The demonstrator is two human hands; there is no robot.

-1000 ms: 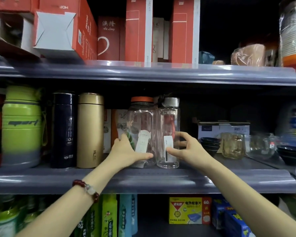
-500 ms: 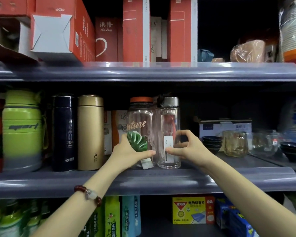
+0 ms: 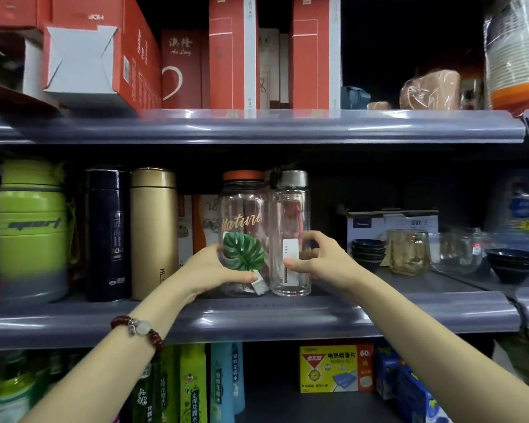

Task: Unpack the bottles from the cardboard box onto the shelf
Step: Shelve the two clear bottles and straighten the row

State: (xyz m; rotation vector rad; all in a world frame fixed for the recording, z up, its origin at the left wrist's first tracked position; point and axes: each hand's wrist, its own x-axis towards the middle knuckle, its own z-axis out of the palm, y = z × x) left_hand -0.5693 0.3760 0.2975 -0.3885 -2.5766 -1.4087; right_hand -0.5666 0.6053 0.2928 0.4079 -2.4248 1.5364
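Note:
Two clear bottles stand side by side on the middle grey shelf (image 3: 257,319). The wider bottle (image 3: 243,221) has an orange lid, gold "Nature" lettering and a green leaf print. My left hand (image 3: 209,270) wraps its lower left side, thumb across the front. The slimmer clear bottle (image 3: 290,221) has a silver cap and a white label. My right hand (image 3: 321,261) holds its lower right side, thumb on the label. The two bottles touch. The cardboard box is out of view.
A gold flask (image 3: 153,230), a navy flask (image 3: 106,233) and a green sport jug (image 3: 31,230) stand to the left. Dark bowls (image 3: 367,251), an amber glass mug (image 3: 408,254) and a box (image 3: 391,221) sit to the right. Red boxes (image 3: 232,53) fill the shelf above.
The wider bottle has turned under my left hand, so its leaf print and lettering now face front. My right hand stays on the slimmer bottle.

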